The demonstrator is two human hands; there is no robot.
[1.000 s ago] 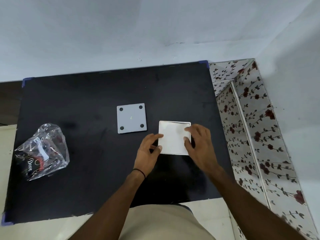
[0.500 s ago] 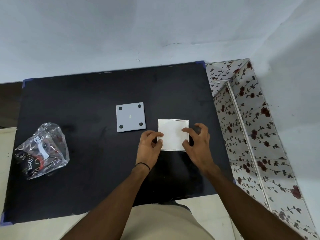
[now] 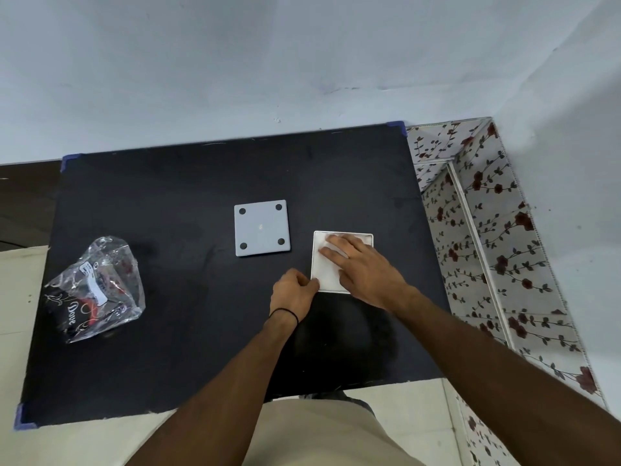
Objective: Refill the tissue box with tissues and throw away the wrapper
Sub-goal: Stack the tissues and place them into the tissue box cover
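White square tissue box (image 3: pixel 327 267), tissues inside

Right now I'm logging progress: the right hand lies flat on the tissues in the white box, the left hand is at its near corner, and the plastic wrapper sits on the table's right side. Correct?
Not quite. In the head view the plastic wrapper sits on the left side of the table, not the right. The rest holds: the right hand lies flat on the tissues in the white box, and the left hand is at its near corner.
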